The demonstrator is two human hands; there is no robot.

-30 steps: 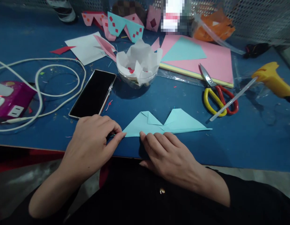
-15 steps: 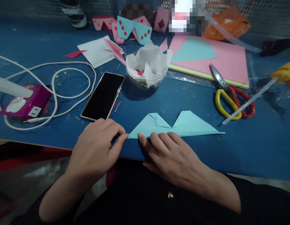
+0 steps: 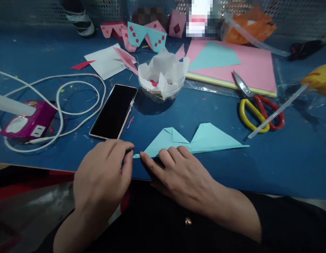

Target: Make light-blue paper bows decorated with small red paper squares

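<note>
A light blue sheet of folded paper [image 3: 205, 138] lies along the near edge of the table, with a V-shaped notch between two peaks and a narrow fold along its lower side. At its left tip, my left hand [image 3: 102, 175] is closed, thumb and forefinger pinched together. The exact contact there is partly hidden. My right hand [image 3: 182, 175] presses the lower fold down against the table. Its forefinger reaches out to the left end of the paper, and the other fingers are curled over the lower edge.
Beyond my left hand lie a phone [image 3: 114, 111] and a white cable [image 3: 61, 116]. A paper-lined bowl [image 3: 163, 79] stands mid-table. Scissors [image 3: 254, 109] and a stack of coloured paper [image 3: 257, 66] are to the right. Folded paper pieces [image 3: 147, 37] stand at the back.
My right forefinger has slid left along the fold toward the paper's tip. My left hand has shifted slightly left, and the left end now looks narrower and folded over.
</note>
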